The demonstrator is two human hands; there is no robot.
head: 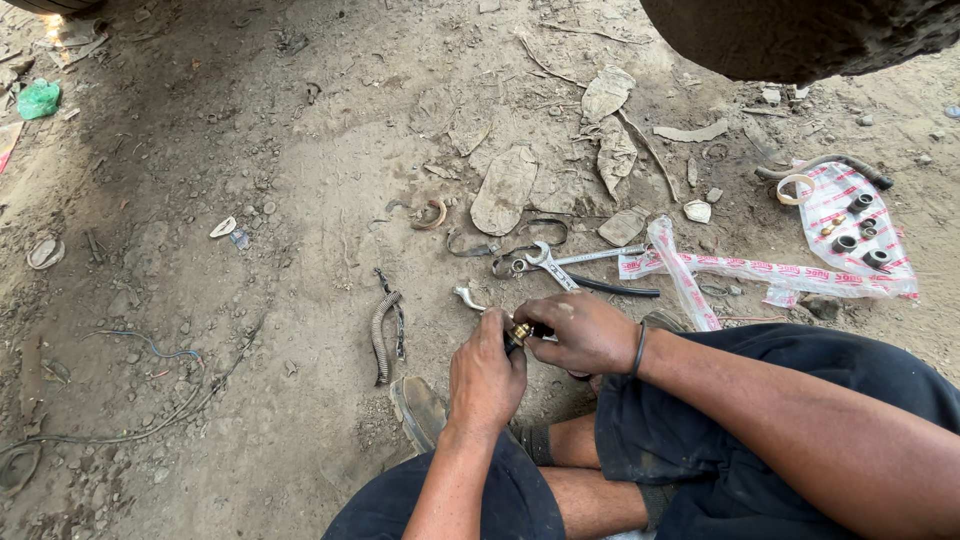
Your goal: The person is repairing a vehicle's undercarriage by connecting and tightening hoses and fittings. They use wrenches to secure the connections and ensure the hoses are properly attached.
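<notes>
Brass fitting (520, 331) on a black hose end sits pinched between both hands, just nearer the person than the wrenches (560, 262) lying on the dirt. Left hand (486, 378) is clenched around the fitting from below; right hand (585, 332), fingers curled, grips the hose end beside it, knuckles up.

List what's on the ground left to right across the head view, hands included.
green scrap → coiled spring hose → left hand → brass fitting → right hand → plastic sheet with black bushings
</notes>
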